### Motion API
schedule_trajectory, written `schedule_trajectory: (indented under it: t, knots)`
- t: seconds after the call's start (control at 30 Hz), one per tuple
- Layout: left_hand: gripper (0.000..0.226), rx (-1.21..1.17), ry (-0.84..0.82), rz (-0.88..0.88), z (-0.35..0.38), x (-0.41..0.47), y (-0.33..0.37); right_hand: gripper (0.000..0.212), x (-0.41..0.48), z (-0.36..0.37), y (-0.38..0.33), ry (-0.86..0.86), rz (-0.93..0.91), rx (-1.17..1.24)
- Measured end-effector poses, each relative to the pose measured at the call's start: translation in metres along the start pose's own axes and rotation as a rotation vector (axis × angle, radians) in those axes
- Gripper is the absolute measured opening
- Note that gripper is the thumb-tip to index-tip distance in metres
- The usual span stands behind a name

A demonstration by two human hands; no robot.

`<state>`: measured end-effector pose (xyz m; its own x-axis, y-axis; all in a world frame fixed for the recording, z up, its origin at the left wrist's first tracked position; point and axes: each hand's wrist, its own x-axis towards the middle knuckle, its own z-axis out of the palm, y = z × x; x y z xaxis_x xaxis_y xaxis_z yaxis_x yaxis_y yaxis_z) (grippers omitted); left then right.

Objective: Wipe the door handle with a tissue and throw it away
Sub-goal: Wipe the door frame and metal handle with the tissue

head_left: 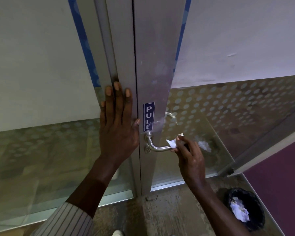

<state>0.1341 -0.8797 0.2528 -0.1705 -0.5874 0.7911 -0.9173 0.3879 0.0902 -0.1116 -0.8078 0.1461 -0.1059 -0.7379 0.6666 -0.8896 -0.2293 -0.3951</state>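
A silver lever door handle (156, 147) sticks out of the aluminium door frame (153, 65) below a blue PULL sticker (148, 117). My right hand (188, 155) pinches a white tissue (172, 143) around the free end of the handle. My left hand (117, 121) lies flat with fingers spread on the fixed frame just left of the door edge. A black-lined bin (245, 210) with crumpled white paper inside stands on the floor at the lower right.
Frosted glass panels (228, 108) with a dot pattern flank the door on both sides. A purple wall (279, 176) rises at the right behind the bin. The floor (169, 210) below is speckled stone. A striped sleeve (66, 220) covers my left forearm.
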Motion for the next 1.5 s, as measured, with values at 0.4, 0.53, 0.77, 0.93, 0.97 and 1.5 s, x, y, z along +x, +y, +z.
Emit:
schedule_trajectory:
  t: [0.4,0.53,0.77,0.93,0.97,1.5]
  knots:
    - [0.092,0.026,-0.028,-0.028,-0.008,0.002,0.003,0.021,0.021,0.002,-0.017,0.141,0.388,0.063]
    - [0.093,0.03,-0.019,-0.033,-0.008,0.002,0.004,0.012,0.042,0.0,-0.013,0.047,0.744,0.342]
    - [0.095,0.035,-0.009,-0.037,-0.006,0.001,0.004,0.022,0.033,0.001,-0.018,0.079,1.283,1.177]
    - [0.097,0.047,-0.003,-0.041,-0.004,0.001,0.005,0.028,0.004,0.003,-0.052,0.051,1.392,1.555]
    - [0.097,0.045,-0.002,-0.042,-0.003,0.001,0.005,0.03,0.001,0.004,-0.059,0.046,1.4,1.605]
    - [0.094,0.017,-0.022,-0.05,-0.009,0.003,0.007,0.028,0.027,-0.012,-0.037,0.112,1.136,1.223]
